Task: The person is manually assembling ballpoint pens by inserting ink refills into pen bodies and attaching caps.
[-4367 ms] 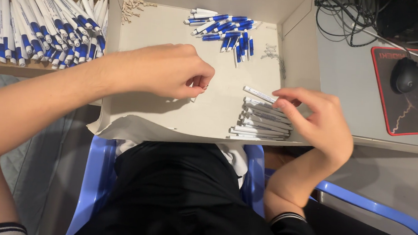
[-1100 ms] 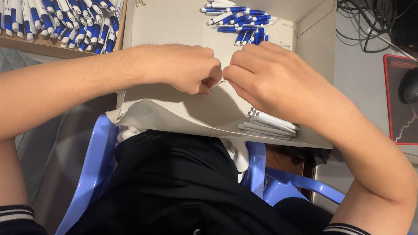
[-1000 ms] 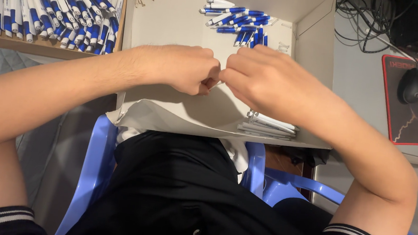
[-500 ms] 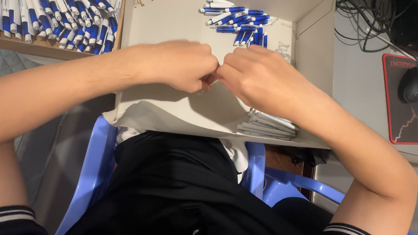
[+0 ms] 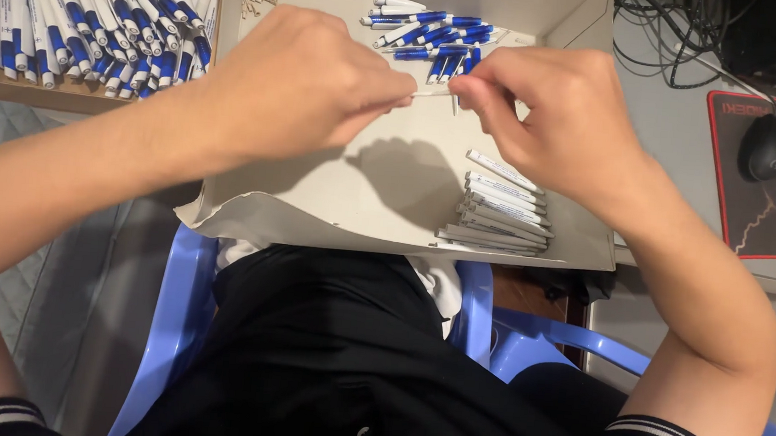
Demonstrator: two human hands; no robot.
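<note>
The left hand (image 5: 301, 87) and right hand (image 5: 558, 111) pinch the two ends of a thin white pen part (image 5: 433, 90) over the middle of the box (image 5: 315, 212). White barrels (image 5: 499, 208) lie stacked by the box's near right corner, blue-and-white pieces (image 5: 434, 37) by its far edge, and finished pens (image 5: 81, 19) fill a tray beyond its left wall.

Open beige cardboard box (image 5: 250, 207) centre, flaps down; second brown box (image 5: 75, 96) at top left.

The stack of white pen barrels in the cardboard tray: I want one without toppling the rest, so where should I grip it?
Probably take the topmost of the white pen barrels by its free upper-left end, from above: it lies flat and diagonal, clear of the right hand.
</note>
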